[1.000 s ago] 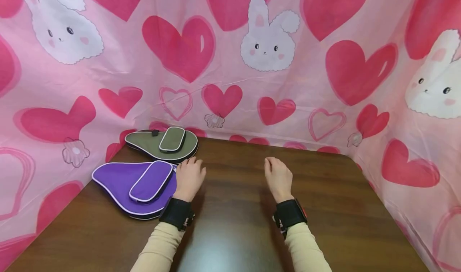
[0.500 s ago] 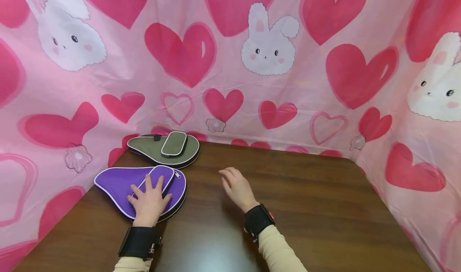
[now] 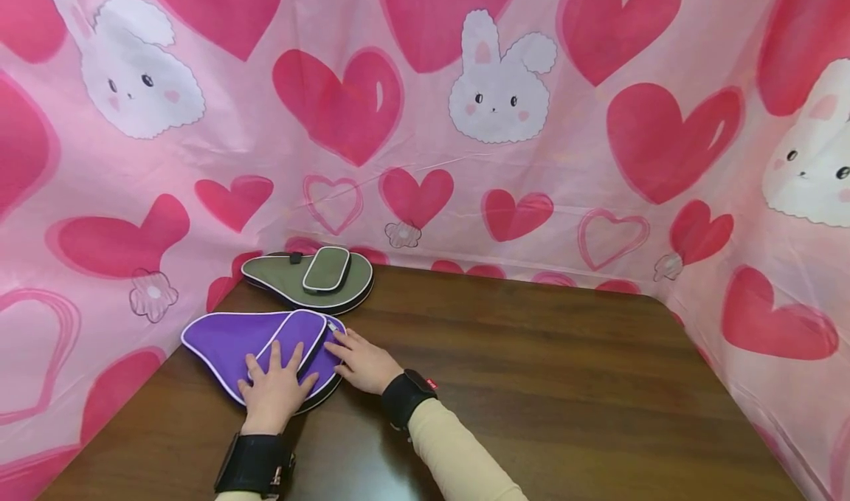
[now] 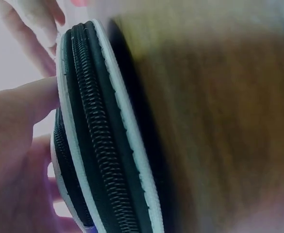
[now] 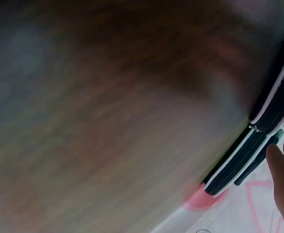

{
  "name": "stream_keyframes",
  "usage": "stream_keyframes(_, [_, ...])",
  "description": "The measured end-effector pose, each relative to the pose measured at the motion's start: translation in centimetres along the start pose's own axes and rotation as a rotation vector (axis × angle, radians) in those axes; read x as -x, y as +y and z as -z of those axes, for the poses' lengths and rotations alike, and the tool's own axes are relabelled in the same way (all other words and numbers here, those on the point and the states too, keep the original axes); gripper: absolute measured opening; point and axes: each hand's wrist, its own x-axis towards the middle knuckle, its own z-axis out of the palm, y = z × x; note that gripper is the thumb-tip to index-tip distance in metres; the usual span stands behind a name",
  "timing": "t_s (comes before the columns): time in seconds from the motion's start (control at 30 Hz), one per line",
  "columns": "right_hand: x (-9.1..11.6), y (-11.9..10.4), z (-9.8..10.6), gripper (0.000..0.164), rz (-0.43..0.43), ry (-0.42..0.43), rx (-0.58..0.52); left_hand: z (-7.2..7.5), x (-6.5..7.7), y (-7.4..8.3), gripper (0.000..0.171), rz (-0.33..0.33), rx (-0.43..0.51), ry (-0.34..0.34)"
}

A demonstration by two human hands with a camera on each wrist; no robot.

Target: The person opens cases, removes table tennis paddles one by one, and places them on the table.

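Observation:
A purple paddle-shaped case [image 3: 226, 333] with white piping, like a table tennis bat case, lies flat on the table's left side. My left hand [image 3: 274, 396] rests on it with fingers spread, over the lower part of its raised pocket [image 3: 300, 329]. From the right, my right hand [image 3: 367, 362] reaches over the case's rounded end, fingers extended, fingertips close by the zipper pull [image 3: 333, 326]. In the left wrist view the black zipper [image 4: 103, 126] runs along the case's side, its teeth meshed. Thumb and fingertip in the right wrist view are apart.
Behind the purple case lies a similar olive-green case [image 3: 282, 274] with its own small pocket, near the back left corner. The brown wooden table [image 3: 531, 368] stretches to the right. Pink cloth [image 3: 425, 147] with hearts and rabbits hangs around the back and sides.
My left hand has moved left from beside the purple case and spread onto it. My right hand has swung left across the table to the case's rounded end. The case stays in place.

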Motion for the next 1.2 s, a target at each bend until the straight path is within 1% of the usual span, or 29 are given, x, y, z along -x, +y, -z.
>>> stream_keyframes(0.13, [0.1, -0.2, -0.2, 0.041, -0.002, -0.013, 0.005, 0.0, 0.1, 0.1, 0.067, -0.007, -0.007, 0.002])
stream_keyframes(0.23, [0.2, -0.2, -0.2, 0.039, -0.008, -0.015, -0.022, 0.1, 0.2, 0.3, 0.067, -0.01, -0.011, 0.011])
stream_keyframes(0.33, [0.2, -0.1, 0.0, 0.037, -0.005, -0.003, -0.037, 0.3, 0.5, 0.5, 0.066, -0.015, -0.013, 0.02])
stream_keyframes(0.47, [0.5, 0.1, 0.3, 0.032, 0.01, 0.011, -0.057, 0.4, 1.1, 1.1, 0.067, -0.017, -0.02, 0.011])
stream_keyframes(0.67, [1.6, 0.7, 0.8, 0.03, 0.068, -0.005, -0.045, 0.3, 1.8, 2.1, 0.066, -0.04, -0.039, -0.019])
stream_keyframes(0.77, [2.4, 1.0, 1.0, 0.029, 0.075, -0.021, -0.052, 0.0, 2.3, 2.7, 0.066, -0.05, -0.05, -0.029])
stream_keyframes(0.83, [2.9, 1.3, 1.1, 0.026, 0.074, -0.015, -0.05, -0.3, 2.6, 3.2, 0.066, -0.052, -0.055, -0.027])
stream_keyframes(0.93, [3.7, 2.0, 1.3, 0.021, 0.065, 0.018, -0.034, -0.9, 2.9, 4.4, 0.065, -0.056, -0.062, -0.002])
stream_keyframes(1.07, [4.9, 3.2, 1.6, 0.017, 0.056, 0.072, -0.017, -1.4, 3.3, 6.3, 0.064, -0.069, -0.067, 0.044])
stream_keyframes(1.2, [6.6, 4.4, 1.8, 0.018, 0.046, 0.09, -0.03, -2.2, 3.8, 8.4, 0.063, -0.086, -0.091, 0.091])
